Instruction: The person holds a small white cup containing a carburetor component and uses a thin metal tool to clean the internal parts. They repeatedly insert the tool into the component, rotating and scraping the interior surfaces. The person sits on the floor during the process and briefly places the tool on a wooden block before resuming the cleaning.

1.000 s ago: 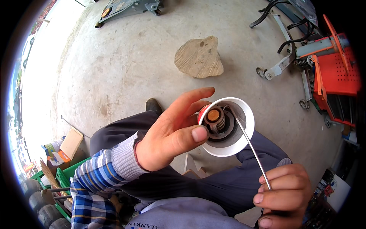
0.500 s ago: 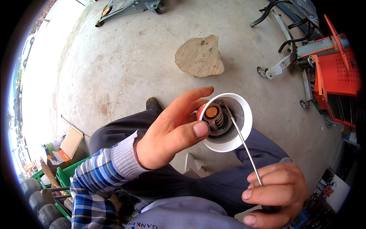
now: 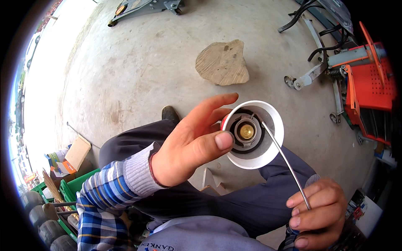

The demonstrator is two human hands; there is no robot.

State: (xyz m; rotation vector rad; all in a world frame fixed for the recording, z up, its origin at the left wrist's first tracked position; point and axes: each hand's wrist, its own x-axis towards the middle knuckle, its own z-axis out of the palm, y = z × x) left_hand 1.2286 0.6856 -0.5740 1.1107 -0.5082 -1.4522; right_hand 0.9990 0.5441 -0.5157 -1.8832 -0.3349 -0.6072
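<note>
My left hand (image 3: 188,142) is closed around a cup (image 3: 272,154) with a white rim and a red outside, its thumb at the near left edge. Inside sits a round metal part (image 3: 247,131) with a brass centre and a dark ring; the cup's floor is mostly hidden under it. From the lower right my right hand (image 3: 319,211) grips a thin metal rod (image 3: 283,159), whose far tip is inside the cup beside the part's upper right edge. The rod's near end is hidden in my fingers.
A flat stone (image 3: 222,62) lies on the concrete floor (image 3: 125,75) ahead. A grey floor jack (image 3: 146,9) stands at the back, wheeled equipment (image 3: 366,92) in orange and grey at right. Green crates (image 3: 73,184) and a cardboard box (image 3: 77,152) are at lower left, beside my crossed legs (image 3: 226,201).
The cup has shifted slightly right. The part inside now shows its brass centre squarely, where earlier its coiled side showed. My right hand and the rod's near end have moved right since half a second ago.
</note>
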